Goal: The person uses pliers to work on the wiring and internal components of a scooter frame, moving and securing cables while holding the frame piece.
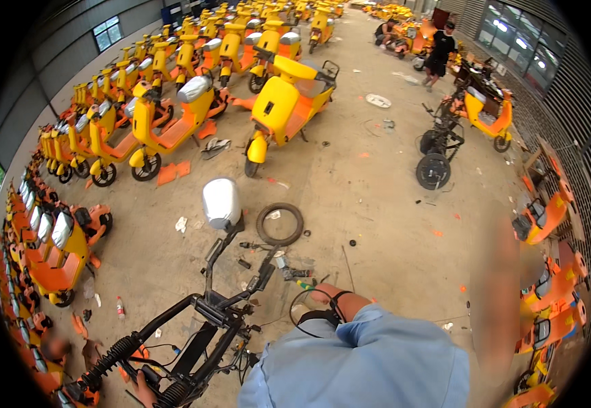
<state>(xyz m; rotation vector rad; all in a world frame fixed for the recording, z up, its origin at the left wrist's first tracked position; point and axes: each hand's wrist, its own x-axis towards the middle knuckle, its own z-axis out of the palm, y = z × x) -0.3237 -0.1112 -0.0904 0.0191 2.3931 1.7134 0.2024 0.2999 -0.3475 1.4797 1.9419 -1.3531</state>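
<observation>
Left hand (144,391) is by the black frame (197,347); I can't tell how open or if it's gripping. Bottle (120,308) off left, contents unclear; loose tyre (261,224) near the handlebars (263,275).

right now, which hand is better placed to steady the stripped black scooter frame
Left, probably: the left hand is low beside the black scooter frame, close to a ribbed shock absorber. The right hand can't be clearly made out.
</observation>
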